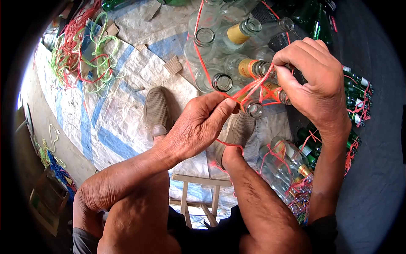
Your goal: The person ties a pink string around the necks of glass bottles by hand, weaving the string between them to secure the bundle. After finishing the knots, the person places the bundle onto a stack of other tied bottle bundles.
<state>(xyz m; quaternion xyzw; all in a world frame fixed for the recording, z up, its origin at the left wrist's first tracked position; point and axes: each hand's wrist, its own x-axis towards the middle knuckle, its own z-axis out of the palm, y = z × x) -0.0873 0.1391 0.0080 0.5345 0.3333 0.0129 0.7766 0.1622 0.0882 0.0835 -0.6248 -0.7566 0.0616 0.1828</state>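
Several clear glass bottles [205, 38] stand bunched upright in front of me, some with yellow labels on their necks. Red plastic twine [254, 84] runs round the bunch and across the bottle necks. My left hand [202, 120] pinches the twine between thumb and forefinger, close to the nearest bottle's mouth [254, 109]. Higher and to the right, my right hand [313, 78] grips the twine too, its fingers curled in. Between the two hands the strands look taut. A loose length of twine hangs from my left hand down by my right ankle.
A tangle of red and green twine [86, 55] lies at the upper left on a white and blue tarp [114, 142]. More tied clear bottles [287, 156] and green bottles [357, 99] are on the right. Cardboard scraps [173, 65] and my shoes [158, 108] are on the tarp.
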